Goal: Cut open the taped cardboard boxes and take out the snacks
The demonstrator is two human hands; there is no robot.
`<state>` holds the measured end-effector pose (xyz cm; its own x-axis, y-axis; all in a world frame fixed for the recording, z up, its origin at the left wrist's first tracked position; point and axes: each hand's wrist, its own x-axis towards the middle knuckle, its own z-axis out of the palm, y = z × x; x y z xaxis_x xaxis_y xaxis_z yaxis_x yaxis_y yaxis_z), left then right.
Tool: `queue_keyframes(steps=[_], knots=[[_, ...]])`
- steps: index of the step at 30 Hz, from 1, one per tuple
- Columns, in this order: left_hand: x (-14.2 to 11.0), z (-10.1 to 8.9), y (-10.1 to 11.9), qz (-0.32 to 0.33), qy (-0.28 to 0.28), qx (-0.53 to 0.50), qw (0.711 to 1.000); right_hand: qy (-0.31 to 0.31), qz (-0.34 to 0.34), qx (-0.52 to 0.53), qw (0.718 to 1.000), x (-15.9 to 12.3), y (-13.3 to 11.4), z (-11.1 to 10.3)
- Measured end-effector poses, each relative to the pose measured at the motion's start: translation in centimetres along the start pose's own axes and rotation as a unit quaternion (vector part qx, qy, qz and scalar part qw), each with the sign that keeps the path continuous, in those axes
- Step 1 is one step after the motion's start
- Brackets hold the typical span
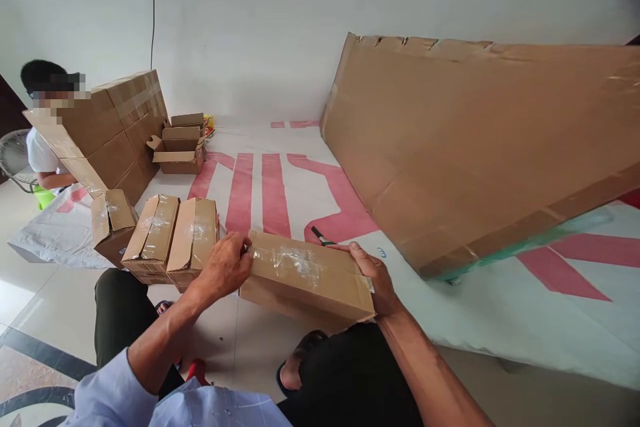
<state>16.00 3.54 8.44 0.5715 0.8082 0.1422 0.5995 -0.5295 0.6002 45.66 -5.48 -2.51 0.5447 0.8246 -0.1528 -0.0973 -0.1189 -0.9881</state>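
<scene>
A long cardboard box (310, 270), its top seam covered with clear tape, is between my hands above my lap, at the table's front edge. My left hand (227, 264) has its fingers curled against the box's left end. At the opposite end, my right hand (377, 277) grips the far right corner, thumb near the top edge. Just behind the box shows a slim dark tool (320, 236) with a light band; its lower part is hidden. To the left stand three taped boxes, the nearest being a brown carton (195, 234) beside my left hand.
A large cardboard sheet (475, 147) leans over the right of the table, which has a white cover with red markings (273, 194). Open small boxes (177, 157) sit at the back left beside a big cardboard panel (125, 127). Another person (45, 147) sits behind that panel.
</scene>
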Motion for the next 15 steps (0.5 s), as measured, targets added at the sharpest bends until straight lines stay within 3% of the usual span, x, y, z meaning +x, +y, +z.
queue_keyframes(steps=[3, 5, 7, 9, 12, 15], knots=[[-1.8, 1.3, 0.4, 0.001, 0.065, -0.081, 0.995, 0.034, -0.109, -0.141, 0.983, 2.1, 0.7, -2.3], [-2.3, 2.1, 0.5, 0.009, 0.089, -0.109, 0.990, 0.036, -0.174, -0.278, 0.944, 3.5, 1.6, -3.9], [-2.4, 3.0, 0.4, 0.016, 0.097, -0.117, 0.988, 0.014, -0.194, -0.388, 0.901, 4.4, 2.6, -5.0], [-2.4, 3.8, 0.1, 0.012, 0.102, -0.127, 0.987, -0.011, -0.187, -0.444, 0.876, 4.6, 3.4, -5.4], [-2.6, 4.7, -0.5, -0.017, 0.109, -0.158, 0.981, -0.008, -0.180, -0.444, 0.878, 4.1, 3.9, -5.1], [-2.9, 4.9, -0.9, -0.058, 0.099, -0.210, 0.971, 0.059, -0.140, -0.376, 0.914, 3.0, 4.2, -4.7]])
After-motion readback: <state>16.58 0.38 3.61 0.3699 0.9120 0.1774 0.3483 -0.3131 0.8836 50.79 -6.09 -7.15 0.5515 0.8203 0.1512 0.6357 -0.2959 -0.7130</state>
